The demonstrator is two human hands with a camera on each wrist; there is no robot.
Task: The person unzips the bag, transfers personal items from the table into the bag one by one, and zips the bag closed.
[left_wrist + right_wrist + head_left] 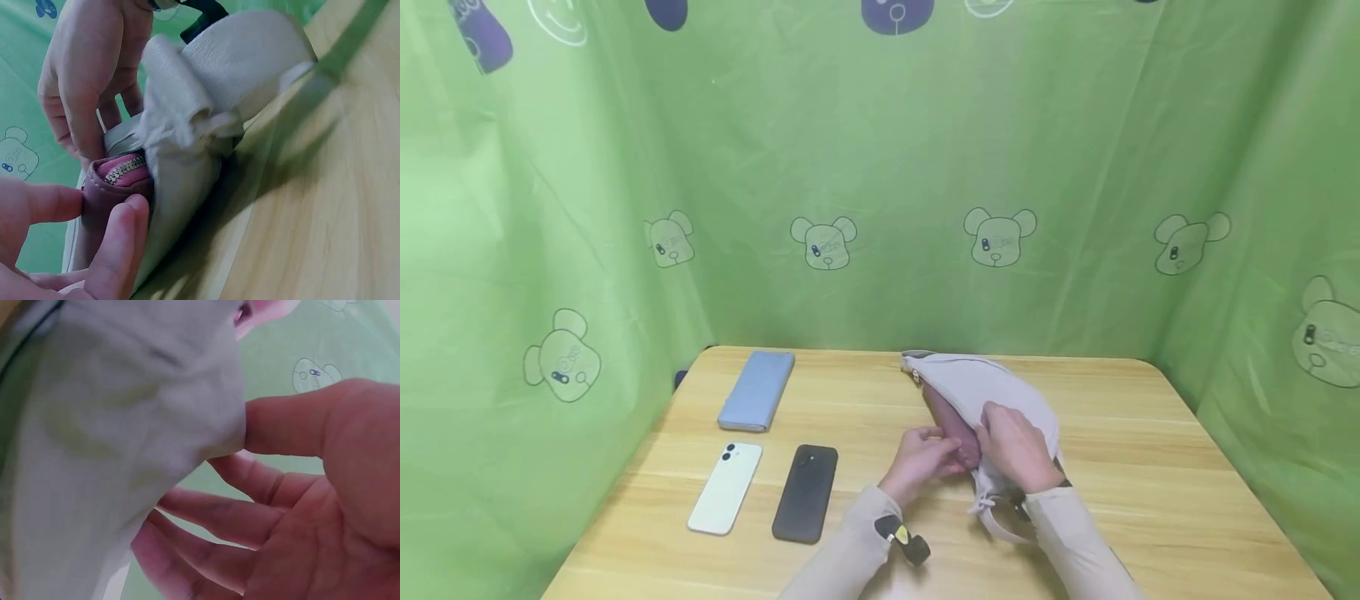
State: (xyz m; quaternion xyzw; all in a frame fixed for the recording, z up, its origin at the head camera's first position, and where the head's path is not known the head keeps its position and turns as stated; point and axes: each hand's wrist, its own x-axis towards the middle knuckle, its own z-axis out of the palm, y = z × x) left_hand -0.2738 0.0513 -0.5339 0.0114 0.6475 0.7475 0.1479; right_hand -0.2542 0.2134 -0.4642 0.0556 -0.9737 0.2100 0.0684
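Note:
A pale grey fabric bag (1011,387) with a strap lies at the right of the table, its long opening facing left. A dark red wallet (946,417) sits partly inside that opening. My left hand (921,460) holds the near end of the wallet between thumb and fingers. In the left wrist view, a metal zipper (125,170) shows in the wallet's end. My right hand (1017,446) pinches the bag's edge beside the wallet. The right wrist view shows the bag's cloth (125,425) gripped between its thumb and fingers.
On the left of the wooden table (1150,467) lie a light blue folded wallet-like case (756,390), a white phone (725,489) and a black phone (805,493). A green curtain (910,150) with bear prints surrounds the table at the back and sides.

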